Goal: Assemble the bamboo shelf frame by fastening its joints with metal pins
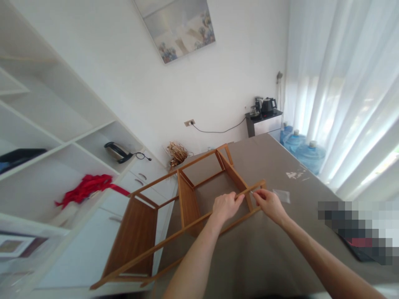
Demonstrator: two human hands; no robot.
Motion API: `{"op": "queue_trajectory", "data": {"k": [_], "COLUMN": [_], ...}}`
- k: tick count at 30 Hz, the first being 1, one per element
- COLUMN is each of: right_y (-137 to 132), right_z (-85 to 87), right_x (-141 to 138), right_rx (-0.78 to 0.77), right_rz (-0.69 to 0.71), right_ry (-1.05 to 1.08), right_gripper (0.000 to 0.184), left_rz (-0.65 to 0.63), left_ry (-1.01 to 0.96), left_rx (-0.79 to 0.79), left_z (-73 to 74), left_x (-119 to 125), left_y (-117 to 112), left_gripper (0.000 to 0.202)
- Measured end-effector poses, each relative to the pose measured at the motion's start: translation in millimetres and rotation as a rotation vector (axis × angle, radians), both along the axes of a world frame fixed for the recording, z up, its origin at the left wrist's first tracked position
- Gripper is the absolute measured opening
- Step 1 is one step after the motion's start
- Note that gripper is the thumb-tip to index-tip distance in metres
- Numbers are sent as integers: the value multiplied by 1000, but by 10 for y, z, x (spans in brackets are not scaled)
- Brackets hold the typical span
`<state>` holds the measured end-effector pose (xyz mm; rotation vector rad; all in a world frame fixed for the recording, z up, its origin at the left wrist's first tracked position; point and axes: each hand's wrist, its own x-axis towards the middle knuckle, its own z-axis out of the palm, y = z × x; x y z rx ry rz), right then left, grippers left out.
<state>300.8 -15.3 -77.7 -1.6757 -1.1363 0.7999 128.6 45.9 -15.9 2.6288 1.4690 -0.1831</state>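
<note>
A wooden shelf rack with brown panels lies on its side across a grey-brown surface, its left end overhanging the edge. My left hand is closed on the rack's upper long rail near its right end. My right hand pinches the same rail's end, fingers pressed together on something too small to make out. A small clear plastic bag lies just right of my right hand.
White open shelving stands at the left with a red cloth and a kettle. Water jugs sit by the sheer curtains. A black kettle is on a small cabinet against the wall.
</note>
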Motion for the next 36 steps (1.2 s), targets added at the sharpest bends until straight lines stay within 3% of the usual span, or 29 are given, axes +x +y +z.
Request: {"op": "queue_trajectory", "data": {"k": [9,13,21,27,33,36], "right_y": [-7,17,105,88,86,94], "right_z": [91,105,2,56,68,63], "right_x": [-57,-121,-139,-77,-56,-50], "right_rx": [27,36,-75,-114,-114,-97], "right_rz": [-49,-119,-5,36,30,40], "right_ry": [-75,134,512,598,501,401], "right_gripper": [28,19,31,33,31,32], "left_rz": [-23,-49,-67,-100,55,121], "left_ry": [9,7,-22,-384,-348,-294], "left_rx": [10,12,52,307,-122,-184], "left_z": [-14,-38,-28,84,-36,-72], "left_x": [-17,-14,-18,102,405,450], "left_y": [20,48,26,-294,-516,-497], "left_gripper": [73,68,40,23,43,44]}}
